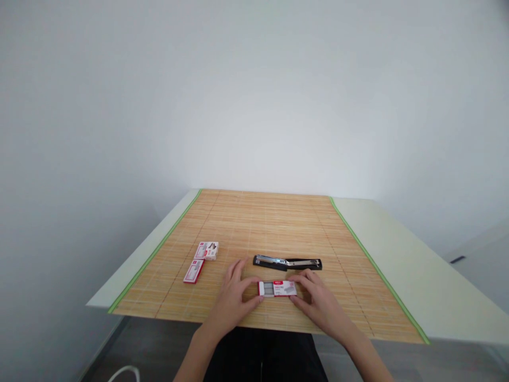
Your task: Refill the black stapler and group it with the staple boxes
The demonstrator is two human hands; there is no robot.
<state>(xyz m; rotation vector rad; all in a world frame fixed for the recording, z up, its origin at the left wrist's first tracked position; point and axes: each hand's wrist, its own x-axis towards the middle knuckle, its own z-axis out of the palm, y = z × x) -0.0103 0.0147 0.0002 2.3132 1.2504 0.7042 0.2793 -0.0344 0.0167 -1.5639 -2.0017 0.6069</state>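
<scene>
A red-and-white staple box [284, 288] lies on the bamboo mat in front of me, its sleeve slid partway to the right. Grey rows of staples show in the exposed part of the inner tray [269, 288]. My left hand [234, 294] pinches the tray's left end between thumb and fingers. At the other end, my right hand [316, 297] holds the sleeve between thumb and fingertips. Just beyond the box, a black stapler [287, 263] lies unfolded, with its silver metal parts exposed.
Two more red-and-white boxes, a thicker one [207, 250] and a flatter one [194, 271], lie at the left. The bamboo mat [262, 223] has green edging and covers the middle of a white table [397, 254]. A pale wall [262, 106] stands behind the table.
</scene>
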